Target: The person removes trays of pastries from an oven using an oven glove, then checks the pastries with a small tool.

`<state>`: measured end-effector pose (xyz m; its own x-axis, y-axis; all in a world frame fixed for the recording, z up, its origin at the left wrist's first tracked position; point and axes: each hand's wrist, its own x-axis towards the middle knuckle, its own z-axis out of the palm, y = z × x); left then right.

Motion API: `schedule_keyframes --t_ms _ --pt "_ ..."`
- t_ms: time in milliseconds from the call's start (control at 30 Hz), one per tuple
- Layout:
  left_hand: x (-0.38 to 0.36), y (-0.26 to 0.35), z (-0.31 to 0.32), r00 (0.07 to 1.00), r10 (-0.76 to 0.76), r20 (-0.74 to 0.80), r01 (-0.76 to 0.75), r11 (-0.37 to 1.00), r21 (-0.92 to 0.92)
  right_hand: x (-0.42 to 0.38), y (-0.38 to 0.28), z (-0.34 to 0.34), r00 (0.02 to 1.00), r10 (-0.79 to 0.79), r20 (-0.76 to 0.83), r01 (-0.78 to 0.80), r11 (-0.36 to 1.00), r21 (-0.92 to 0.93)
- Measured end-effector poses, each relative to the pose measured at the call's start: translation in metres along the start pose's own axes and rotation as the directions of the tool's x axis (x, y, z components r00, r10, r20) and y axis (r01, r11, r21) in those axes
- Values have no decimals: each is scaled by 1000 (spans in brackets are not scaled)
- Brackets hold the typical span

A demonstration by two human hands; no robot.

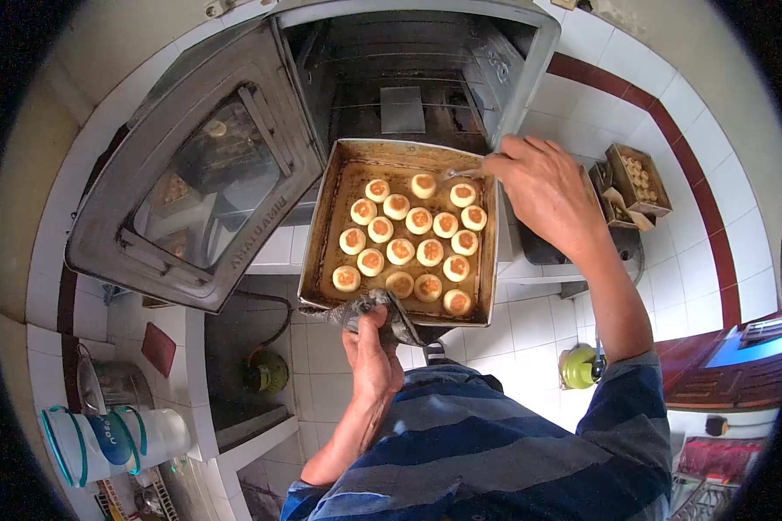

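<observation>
A square baking pan with a browned bottom holds several round pale buns with orange-brown tops, such as one bun in the middle. My left hand is closed on a grey cloth and grips the pan's near edge through it. Over the pan's far right corner, my right hand is closed around a small metal utensil. Its tip reaches between two buns in the back row; its exact kind I cannot tell.
Behind the pan stands an open oven, its glass door swung out to the left. Boxes of small baked pieces sit on the right counter. Green gas cylinders are below. A white bucket lies at lower left.
</observation>
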<state>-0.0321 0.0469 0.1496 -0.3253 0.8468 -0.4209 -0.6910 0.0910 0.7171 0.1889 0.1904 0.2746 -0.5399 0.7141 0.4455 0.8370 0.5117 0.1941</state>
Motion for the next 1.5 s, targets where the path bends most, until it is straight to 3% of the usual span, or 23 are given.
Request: schedule_keyframes --t_ms 200,267,600,700,767,800,867,1000,1067,1200,1433,1500 --pt "1 -1 -3 999 16 38 -17 1000 14 -13 0 -31 993 113 25 -114 993 9" --pt "0 0 1 998 30 59 -30 1000 3 -18 1 -42 974 146 172 -136 988 -69" --pt "1 0 -2 996 29 81 -30 1000 4 -25 6 -27 999 31 14 -31 1000 0" --pt "-2 -1 -1 998 35 49 -36 999 18 -31 4 -52 998 45 46 -45 999 -14" --pt "-3 -3 0 998 43 35 -44 999 17 -35 -2 -67 968 81 236 -82 997 -7" --pt "-2 -4 0 998 52 22 -52 999 14 -37 -3 -66 968 86 234 -87 996 -7" --pt "1 -6 -4 996 58 62 -59 998 13 -40 -6 -61 968 15 252 -6 999 -37" --pt "1 -4 0 997 58 56 -58 998 2 -37 -7 -44 974 -16 224 31 998 -62" --pt "0 -3 -1 997 56 58 -58 998 28 -37 -4 -42 994 -48 99 49 999 -7" --pt "2 -6 -6 997 51 60 -56 995 83 -40 -8 -51 992 6 126 -2 1000 -29" --pt "6 -6 -9 997 33 73 -39 996 82 -28 -24 -31 990 40 133 -54 993 104" --pt "9 -6 -9 997 15 74 -17 1000 16 -26 -25 -24 988 44 145 -63 990 128"
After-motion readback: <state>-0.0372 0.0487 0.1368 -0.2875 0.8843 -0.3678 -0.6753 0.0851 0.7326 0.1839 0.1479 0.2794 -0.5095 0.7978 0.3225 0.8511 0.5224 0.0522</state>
